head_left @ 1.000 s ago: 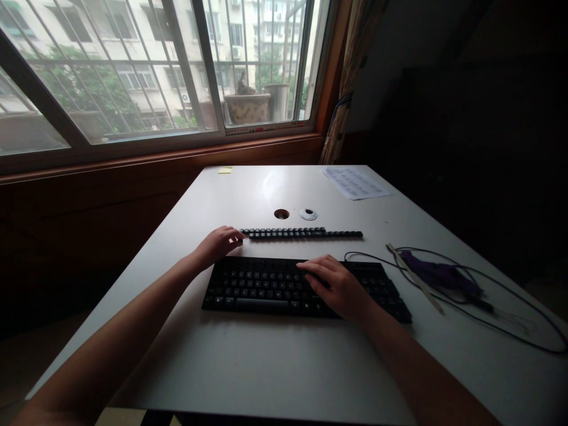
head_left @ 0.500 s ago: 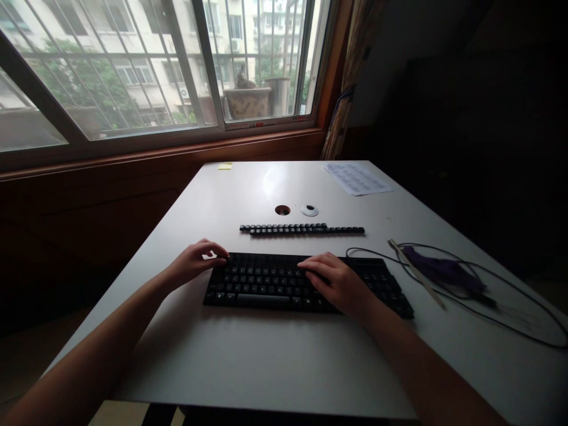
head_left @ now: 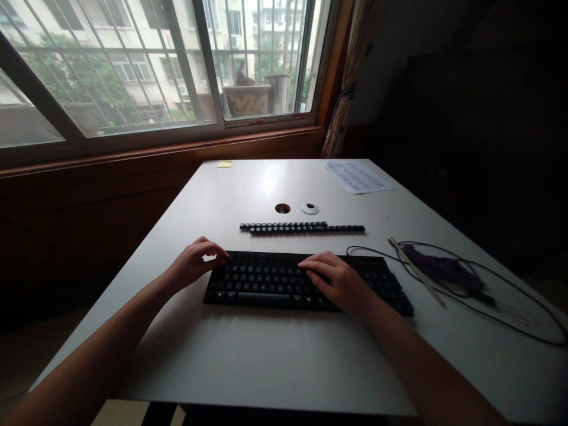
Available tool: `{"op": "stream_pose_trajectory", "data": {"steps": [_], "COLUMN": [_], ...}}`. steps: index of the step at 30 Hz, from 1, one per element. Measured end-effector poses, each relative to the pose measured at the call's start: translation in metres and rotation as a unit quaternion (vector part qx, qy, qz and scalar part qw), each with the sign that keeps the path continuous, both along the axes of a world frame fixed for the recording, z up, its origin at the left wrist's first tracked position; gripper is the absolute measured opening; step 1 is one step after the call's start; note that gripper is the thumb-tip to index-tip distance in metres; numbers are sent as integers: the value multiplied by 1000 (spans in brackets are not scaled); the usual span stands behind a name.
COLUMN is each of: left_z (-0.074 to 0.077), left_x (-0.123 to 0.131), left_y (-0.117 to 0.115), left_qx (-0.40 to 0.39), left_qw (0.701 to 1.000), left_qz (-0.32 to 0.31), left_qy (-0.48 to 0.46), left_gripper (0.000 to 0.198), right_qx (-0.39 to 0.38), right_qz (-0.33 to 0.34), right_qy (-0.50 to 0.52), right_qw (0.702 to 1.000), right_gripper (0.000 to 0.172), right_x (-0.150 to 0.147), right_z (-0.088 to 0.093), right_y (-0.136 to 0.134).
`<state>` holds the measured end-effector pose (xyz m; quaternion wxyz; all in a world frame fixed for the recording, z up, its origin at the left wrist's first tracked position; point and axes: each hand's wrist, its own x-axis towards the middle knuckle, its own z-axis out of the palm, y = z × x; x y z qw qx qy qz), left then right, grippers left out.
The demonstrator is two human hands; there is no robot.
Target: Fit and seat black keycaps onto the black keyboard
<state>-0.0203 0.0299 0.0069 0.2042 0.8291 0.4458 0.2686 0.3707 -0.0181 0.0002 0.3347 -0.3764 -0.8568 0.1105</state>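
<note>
A black computer keyboard [head_left: 266,299] lies on the white table, its upper rows dark and apparently without lettered keycaps. My left hand [head_left: 197,260] is at its upper left corner, thumb and forefinger closed together on the edge. Over the right-middle of the keys is my right hand [head_left: 335,278], fingers stretched out and touching the key area, thumb a little apart below. Whatever lies beneath those fingertips is hidden. Behind the keyboard, loose black keycaps [head_left: 288,228] stand lined up in two rows.
A black cable [head_left: 510,322] loops on the right around a purple cloth [head_left: 439,266] and a thin stick [head_left: 417,272]. Farther back are a round cable hole [head_left: 283,209], its white cover [head_left: 309,209], printed sheets [head_left: 359,177] and a yellow note [head_left: 224,164]. A barred window stands beyond.
Both hands keep nearly the same places on the keyboard. The whole view has shifted very slightly; the keycap rows are unchanged.
</note>
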Motion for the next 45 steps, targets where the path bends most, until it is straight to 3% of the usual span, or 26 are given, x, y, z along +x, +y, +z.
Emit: {"op": "stream_pose_trajectory", "data": {"steps": [9,21,39,45], "left_z": [1,-3,-8,-6], "left_x": [0,1,-2,3], "left_y": [-2,-7,-4,-8], "left_qx": [17,-71,29,-6], "left_qw": [1000,995,1000,999], "left_qz": [-5,44,2,35], "left_qy": [9,-52,-5,-41], "left_gripper": [22,20,18,23], "right_qx": [-7,-15,-23,-22], "right_qz": [2,4,7,8], "right_qy": [-4,-7,-13,-17], "right_qw": [1000,1000,1000,1000], "right_gripper": [24,24,22,23], "right_x": [0,1,2,1], "right_z": [0,-1,0,0], "right_y": [0,1,0,0]}}
